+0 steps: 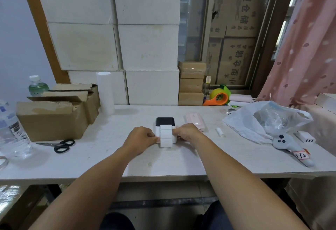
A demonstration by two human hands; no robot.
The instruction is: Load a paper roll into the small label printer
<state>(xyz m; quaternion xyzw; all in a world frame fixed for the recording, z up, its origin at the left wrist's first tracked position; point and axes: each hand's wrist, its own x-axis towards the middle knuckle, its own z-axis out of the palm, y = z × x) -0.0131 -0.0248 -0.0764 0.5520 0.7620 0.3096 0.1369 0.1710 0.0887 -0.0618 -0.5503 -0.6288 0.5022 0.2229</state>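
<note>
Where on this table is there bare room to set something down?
Bare: the near table edge in front of the printer, and between scissors and left hand. Crowded: cardboard boxes at left, plastic bag at right.

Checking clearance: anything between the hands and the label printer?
Nothing visible. The left hand and right hand already flank the label printer, fingertips at its sides; a label strip hangs over its front.

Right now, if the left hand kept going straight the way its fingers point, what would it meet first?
The left hand points rightward at the label printer, fingertips at its side beside the label strip. It would meet the printer's side at once; actual contact is unclear.
</note>
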